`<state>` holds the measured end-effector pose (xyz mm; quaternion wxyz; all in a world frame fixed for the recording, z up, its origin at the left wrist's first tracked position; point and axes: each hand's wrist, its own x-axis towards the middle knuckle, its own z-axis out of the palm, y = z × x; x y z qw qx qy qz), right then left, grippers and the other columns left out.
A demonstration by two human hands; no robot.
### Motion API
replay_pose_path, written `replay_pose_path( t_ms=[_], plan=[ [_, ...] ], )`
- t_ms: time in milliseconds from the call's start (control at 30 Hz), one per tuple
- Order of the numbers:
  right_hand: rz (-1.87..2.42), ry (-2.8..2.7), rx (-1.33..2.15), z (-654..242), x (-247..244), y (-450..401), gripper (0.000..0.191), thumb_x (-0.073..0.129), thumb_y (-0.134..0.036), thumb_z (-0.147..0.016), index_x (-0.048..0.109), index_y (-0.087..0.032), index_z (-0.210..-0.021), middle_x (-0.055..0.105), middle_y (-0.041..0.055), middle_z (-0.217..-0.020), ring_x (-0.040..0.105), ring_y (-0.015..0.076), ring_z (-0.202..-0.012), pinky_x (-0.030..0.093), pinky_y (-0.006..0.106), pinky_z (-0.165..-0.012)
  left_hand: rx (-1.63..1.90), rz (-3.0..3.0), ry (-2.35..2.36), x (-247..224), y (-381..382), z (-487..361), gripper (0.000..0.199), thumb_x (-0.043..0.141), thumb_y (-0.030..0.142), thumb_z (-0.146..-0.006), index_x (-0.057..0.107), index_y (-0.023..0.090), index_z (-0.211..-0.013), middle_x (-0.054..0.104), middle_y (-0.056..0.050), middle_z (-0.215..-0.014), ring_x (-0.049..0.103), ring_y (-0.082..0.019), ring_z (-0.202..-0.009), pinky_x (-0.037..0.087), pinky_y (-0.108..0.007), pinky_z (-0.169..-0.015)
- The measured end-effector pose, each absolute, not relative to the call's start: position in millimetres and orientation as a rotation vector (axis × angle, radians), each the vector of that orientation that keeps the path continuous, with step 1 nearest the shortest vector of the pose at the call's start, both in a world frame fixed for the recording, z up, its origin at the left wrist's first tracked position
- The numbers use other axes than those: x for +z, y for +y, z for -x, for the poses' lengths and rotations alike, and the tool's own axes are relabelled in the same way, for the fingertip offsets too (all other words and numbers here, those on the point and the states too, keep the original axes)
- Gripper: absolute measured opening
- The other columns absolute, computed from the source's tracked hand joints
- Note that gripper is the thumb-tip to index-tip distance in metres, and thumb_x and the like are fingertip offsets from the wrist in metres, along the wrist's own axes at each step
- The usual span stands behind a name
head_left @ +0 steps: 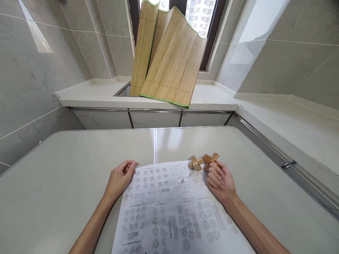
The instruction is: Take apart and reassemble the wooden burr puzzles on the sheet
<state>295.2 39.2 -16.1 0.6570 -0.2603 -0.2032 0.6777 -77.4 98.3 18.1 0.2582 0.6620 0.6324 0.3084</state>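
A large white instruction sheet (148, 197), printed with rows of small puzzle drawings, lies on the table below me. My left hand (122, 178) is closed, with thumb and forefinger pinched at the sheet's upper left corner. Over the upper right part of the sheet, my right hand (219, 180) is curled shut around a wooden burr puzzle (211, 158) whose crossed blocks stick out above the fingers. Just left of it rests a second, lighter wooden burr puzzle (196, 163) by the sheet's top edge. My right fingers partly hide the held puzzle.
The pale glossy table (74, 162) has a seam down its middle. Beyond it, a folded bamboo mat (174, 60) with green edging leans against the window on a white counter (214, 93), partly over a sink (122, 91). A metal rail (265, 141) runs along the right side.
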Motion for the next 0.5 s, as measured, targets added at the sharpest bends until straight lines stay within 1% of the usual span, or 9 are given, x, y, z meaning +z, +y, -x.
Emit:
replay_pose_path(
  t_ms=[100, 167, 333, 500],
  plan=[
    [0.652, -0.508, 1.494, -294.1, -12.6, 38.9, 0.059, 0.058, -0.039, -0.103, 0.023, -0.026, -0.057, 0.018, -0.013, -0.04, 0.0, 0.0064, -0.034, 0.01, 0.022, -0.03, 0.838, -1.8, 1.716, 17.6, 98.1, 77.3, 0.044, 0.052, 0.06, -0.096, 0.076, 0.023, -0.095, 0.066, 0.001, -0.069, 0.053, -0.017, -0.062, 0.04, -0.026, -0.059],
    [0.703, -0.547, 1.459, -292.4, -10.3, 38.0, 0.058, 0.056, -0.041, -0.103, 0.024, -0.026, -0.056, 0.02, -0.0122, -0.039, 0.003, 0.0067, -0.033, 0.011, 0.023, -0.03, 0.842, -1.808, 1.715, 17.6, 97.9, 76.7, 0.044, 0.052, 0.06, -0.097, 0.076, 0.023, -0.095, 0.066, 0.001, -0.069, 0.054, -0.017, -0.062, 0.041, -0.026, -0.059],
    [0.863, -0.702, 1.355, -282.3, -8.6, 31.1, 0.057, 0.054, -0.048, -0.105, 0.038, -0.025, -0.055, 0.024, -0.0104, -0.041, 0.01, 0.0077, -0.034, 0.01, 0.025, -0.033, 0.864, -1.842, 1.713, 18.1, 96.8, 75.4, 0.043, 0.052, 0.059, -0.097, 0.076, 0.023, -0.093, 0.066, 0.001, -0.067, 0.054, -0.017, -0.06, 0.043, -0.026, -0.059],
    [0.993, -0.918, 1.339, -266.0, -9.6, 13.2, 0.06, 0.063, -0.056, -0.099, 0.046, -0.024, -0.052, 0.032, -0.007, -0.043, 0.021, 0.0091, -0.039, 0.014, 0.027, -0.038, 0.923, -1.904, 1.706, 21.8, 93.4, 74.6, 0.041, 0.052, 0.057, -0.098, 0.074, 0.022, -0.094, 0.066, 0.001, -0.068, 0.053, -0.017, -0.059, 0.045, -0.027, -0.061]
  ],
)
